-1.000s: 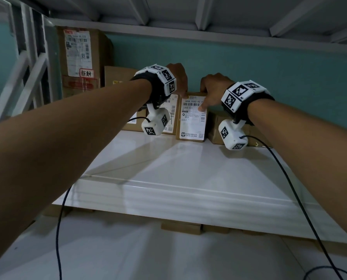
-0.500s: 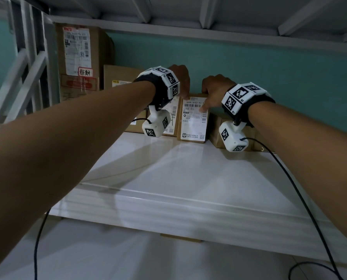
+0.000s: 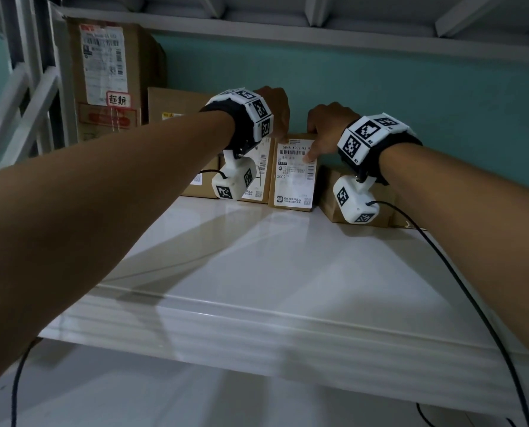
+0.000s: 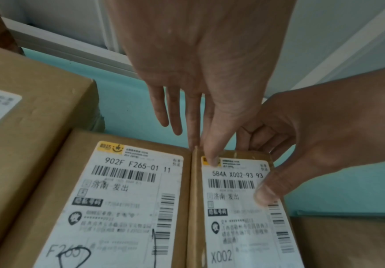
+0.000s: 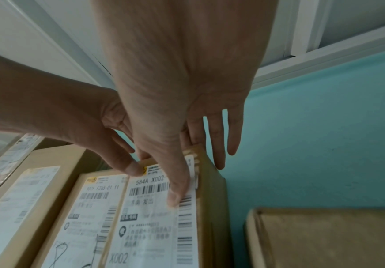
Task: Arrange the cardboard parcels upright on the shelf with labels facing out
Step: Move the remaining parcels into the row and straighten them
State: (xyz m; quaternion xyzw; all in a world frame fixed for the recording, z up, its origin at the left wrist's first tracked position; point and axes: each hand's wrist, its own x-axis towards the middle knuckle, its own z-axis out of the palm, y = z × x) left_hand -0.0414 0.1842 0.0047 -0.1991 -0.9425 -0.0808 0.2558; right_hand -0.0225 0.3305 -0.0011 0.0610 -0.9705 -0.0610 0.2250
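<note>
Brown cardboard, smooth and flat-sided, makes up the narrow parcel [image 3: 294, 175] held between both hands; it stands upright on the white shelf [image 3: 257, 272], long axis vertical, its white printed label [image 4: 239, 208] turned out toward the person. The left hand [image 3: 275, 109] reaches over the parcel's top left corner, fingers nearly straight, thumb tip pressed on the label's yellow corner. The right hand [image 3: 327, 127] clamps the top right corner, thumb on the label's barcode, fingers over the top edge behind. Just left of the left hand a second labelled parcel [image 4: 118, 199] stands touching the first, label out too. Below the right wrist lies a low plain box [image 5: 329, 239], apart from the held one. Farther left of the left arm stands a tall carton [image 3: 109, 78] against the teal wall [image 3: 411, 103].
</note>
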